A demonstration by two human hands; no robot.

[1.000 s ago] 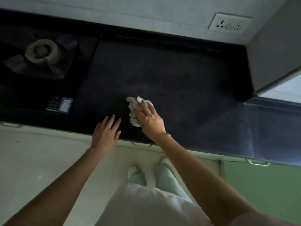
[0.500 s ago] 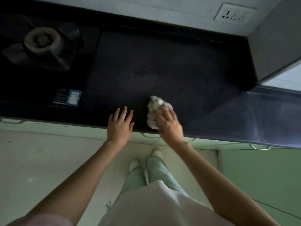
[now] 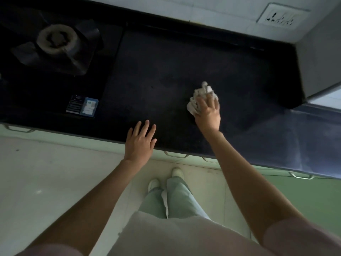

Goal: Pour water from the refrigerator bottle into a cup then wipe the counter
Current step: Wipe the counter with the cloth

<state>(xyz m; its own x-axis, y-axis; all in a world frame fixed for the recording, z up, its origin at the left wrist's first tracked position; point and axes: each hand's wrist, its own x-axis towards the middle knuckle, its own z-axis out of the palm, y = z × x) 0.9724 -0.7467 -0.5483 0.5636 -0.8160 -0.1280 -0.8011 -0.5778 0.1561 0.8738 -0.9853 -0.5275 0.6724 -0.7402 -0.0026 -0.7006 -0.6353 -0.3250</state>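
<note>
A crumpled pale cloth (image 3: 198,97) lies on the dark counter (image 3: 166,74), pressed down by my right hand (image 3: 208,113), whose fingers curl over it. My left hand (image 3: 140,141) rests flat at the counter's front edge, fingers straight and spread, holding nothing. No bottle or cup is in view.
A gas burner (image 3: 56,40) sits at the counter's far left, with a small dark and blue card (image 3: 83,106) in front of it. A grey appliance corner (image 3: 321,58) overhangs the right end. A wall socket (image 3: 280,17) is above. Drawer handles (image 3: 175,155) line the front below the counter.
My right hand has slid the cloth to the right and a little further back across the counter. My left hand stays at the front edge.
</note>
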